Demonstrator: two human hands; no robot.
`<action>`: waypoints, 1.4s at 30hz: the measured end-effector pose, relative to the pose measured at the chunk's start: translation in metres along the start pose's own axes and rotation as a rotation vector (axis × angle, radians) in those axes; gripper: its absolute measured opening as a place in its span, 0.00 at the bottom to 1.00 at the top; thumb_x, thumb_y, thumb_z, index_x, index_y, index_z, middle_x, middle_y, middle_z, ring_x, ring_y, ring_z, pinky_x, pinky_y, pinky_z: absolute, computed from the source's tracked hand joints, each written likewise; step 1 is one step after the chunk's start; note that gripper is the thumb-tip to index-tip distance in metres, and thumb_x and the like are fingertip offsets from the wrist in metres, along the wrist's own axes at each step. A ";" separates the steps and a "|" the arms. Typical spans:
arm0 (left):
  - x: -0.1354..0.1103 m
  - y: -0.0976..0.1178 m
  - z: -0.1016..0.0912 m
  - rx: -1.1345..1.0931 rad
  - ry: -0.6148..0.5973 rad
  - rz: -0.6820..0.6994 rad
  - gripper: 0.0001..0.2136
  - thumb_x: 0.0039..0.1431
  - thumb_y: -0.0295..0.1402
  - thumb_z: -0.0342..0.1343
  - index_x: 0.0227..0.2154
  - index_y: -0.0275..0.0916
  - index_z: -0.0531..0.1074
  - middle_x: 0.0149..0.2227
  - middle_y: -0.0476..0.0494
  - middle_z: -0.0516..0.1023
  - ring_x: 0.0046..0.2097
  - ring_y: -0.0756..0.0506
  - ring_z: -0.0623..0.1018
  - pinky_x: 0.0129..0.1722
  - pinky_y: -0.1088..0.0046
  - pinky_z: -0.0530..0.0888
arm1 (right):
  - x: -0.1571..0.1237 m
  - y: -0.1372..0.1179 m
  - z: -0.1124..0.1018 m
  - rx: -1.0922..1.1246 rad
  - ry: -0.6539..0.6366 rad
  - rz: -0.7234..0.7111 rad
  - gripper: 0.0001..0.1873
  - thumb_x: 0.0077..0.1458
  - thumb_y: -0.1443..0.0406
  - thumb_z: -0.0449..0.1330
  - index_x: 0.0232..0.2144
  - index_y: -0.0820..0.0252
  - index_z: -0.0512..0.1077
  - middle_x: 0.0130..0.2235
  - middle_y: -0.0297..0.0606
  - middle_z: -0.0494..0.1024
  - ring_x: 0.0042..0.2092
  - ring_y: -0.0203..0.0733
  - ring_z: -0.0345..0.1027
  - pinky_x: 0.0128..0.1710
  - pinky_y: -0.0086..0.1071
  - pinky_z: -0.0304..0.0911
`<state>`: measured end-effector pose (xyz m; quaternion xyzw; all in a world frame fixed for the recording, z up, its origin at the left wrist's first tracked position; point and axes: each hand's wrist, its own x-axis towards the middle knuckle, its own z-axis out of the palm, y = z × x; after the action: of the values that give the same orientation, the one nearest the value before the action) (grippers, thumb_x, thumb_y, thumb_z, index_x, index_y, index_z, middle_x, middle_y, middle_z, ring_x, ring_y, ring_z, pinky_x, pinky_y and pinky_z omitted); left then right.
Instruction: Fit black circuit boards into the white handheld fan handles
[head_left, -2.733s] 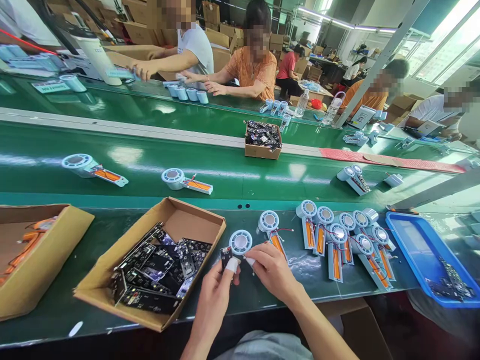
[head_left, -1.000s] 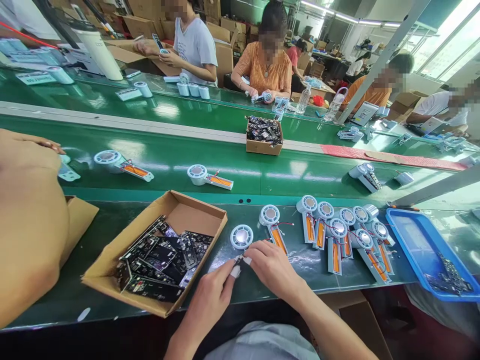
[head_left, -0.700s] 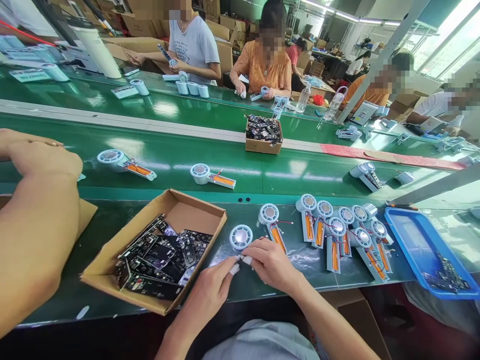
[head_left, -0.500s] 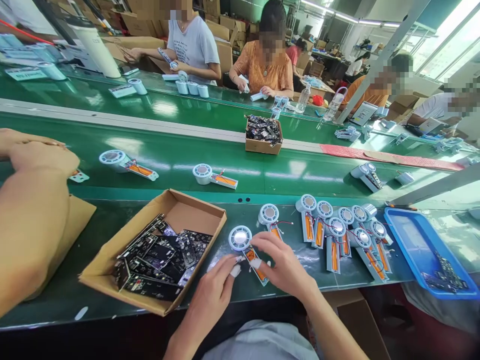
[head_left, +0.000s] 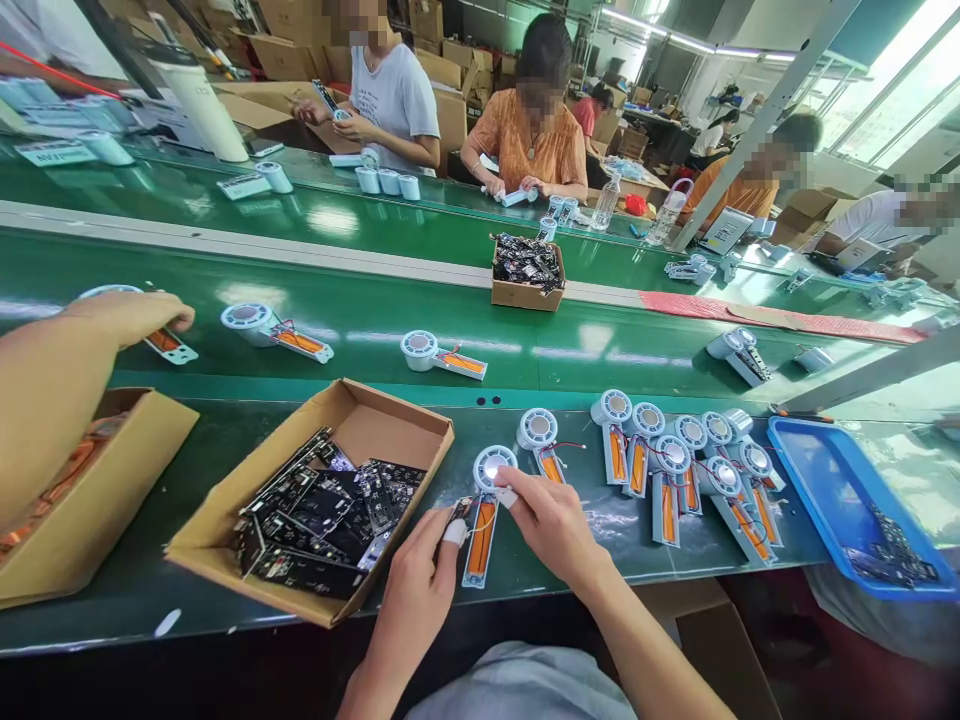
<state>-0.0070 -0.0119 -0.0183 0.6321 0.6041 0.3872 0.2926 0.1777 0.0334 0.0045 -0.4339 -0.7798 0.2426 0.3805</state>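
Observation:
A pale blue handheld fan [head_left: 478, 545] lies on the bench before me, its round head away from me and its open handle, with an orange battery inside, towards me. My right hand [head_left: 551, 525] is closed, thumb and forefinger gripping the rim of the head. Left of the handle, my left hand [head_left: 420, 560] pinches the dark end of a circuit board [head_left: 459, 508]; most of it is hidden by the fingers. White covers wrap some fingertips. Another open fan [head_left: 538, 430] with loose red wires lies just beyond.
A cardboard box [head_left: 397, 400] of black circuit boards stands at left, beside another carton [head_left: 142, 450]. Several open fans [head_left: 667, 500] and a blue tray [head_left: 810, 500] lie at right. A co-worker's arm [head_left: 67, 360] reaches over the green belt [head_left: 360, 385], which carries more fans.
The fan between my hands has turned so its handle points towards me. My right hand has shifted onto its head. Fans on the belt moved right, and the co-worker's arm shifted.

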 end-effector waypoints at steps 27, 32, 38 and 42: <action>-0.002 0.014 -0.004 -0.083 0.023 -0.166 0.15 0.63 0.39 0.49 0.47 0.39 0.73 0.44 0.38 0.85 0.44 0.39 0.85 0.36 0.67 0.82 | 0.011 -0.016 0.007 -0.149 -0.066 -0.022 0.10 0.61 0.73 0.57 0.37 0.57 0.76 0.37 0.39 0.80 0.38 0.43 0.69 0.38 0.35 0.67; -0.005 0.016 -0.002 -0.037 0.067 -0.083 0.14 0.63 0.36 0.49 0.45 0.40 0.76 0.45 0.40 0.85 0.44 0.40 0.85 0.37 0.67 0.82 | 0.010 -0.021 0.003 -0.343 -0.131 -0.100 0.10 0.60 0.75 0.56 0.35 0.57 0.74 0.35 0.38 0.78 0.36 0.43 0.66 0.35 0.34 0.63; -0.008 0.016 0.003 0.046 0.143 0.036 0.14 0.66 0.37 0.50 0.45 0.38 0.78 0.43 0.39 0.86 0.42 0.40 0.86 0.42 0.64 0.82 | 0.008 -0.024 0.003 -0.448 -0.154 -0.155 0.10 0.60 0.75 0.55 0.33 0.57 0.72 0.34 0.38 0.76 0.34 0.43 0.65 0.33 0.35 0.61; -0.009 0.017 0.004 0.094 0.179 0.153 0.14 0.68 0.35 0.49 0.46 0.40 0.78 0.44 0.39 0.85 0.44 0.40 0.85 0.44 0.66 0.82 | 0.006 -0.026 0.008 -0.458 -0.148 -0.131 0.09 0.62 0.74 0.55 0.33 0.56 0.70 0.33 0.38 0.75 0.34 0.43 0.65 0.34 0.35 0.61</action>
<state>0.0057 -0.0224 -0.0077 0.6522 0.5954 0.4346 0.1770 0.1566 0.0254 0.0209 -0.4383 -0.8667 0.0656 0.2288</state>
